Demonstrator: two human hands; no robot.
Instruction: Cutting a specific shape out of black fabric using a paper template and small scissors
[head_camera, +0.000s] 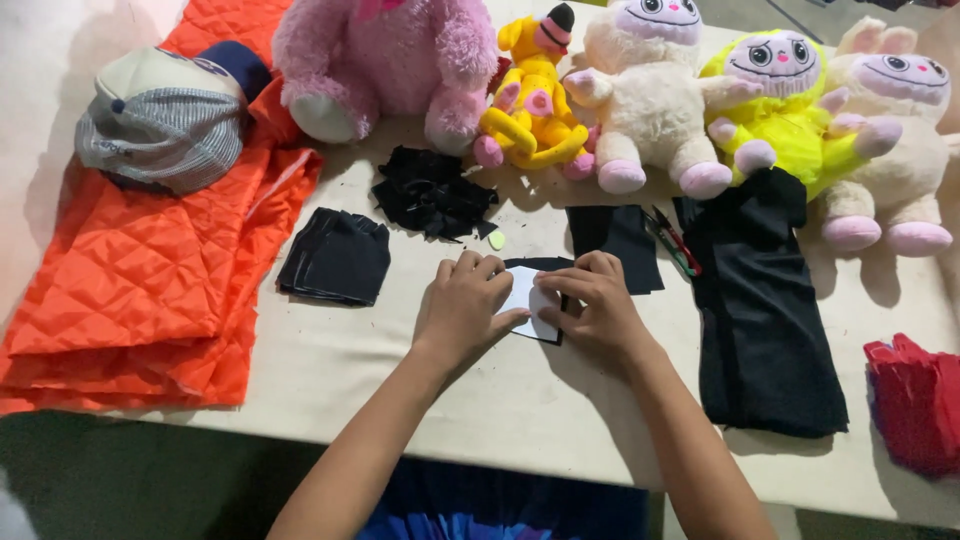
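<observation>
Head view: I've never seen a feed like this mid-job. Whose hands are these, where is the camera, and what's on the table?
The one picture comes from a camera worn on a person's head, looking down. There is no machine. The left hand and right hand press a white card piece onto black fabric on the table. Around them lie a stack of black cut pieces, black scraps, a long black cloth, scissors, orange quilted fabric with a cap on it, red fabric and a row of plush toys.
</observation>
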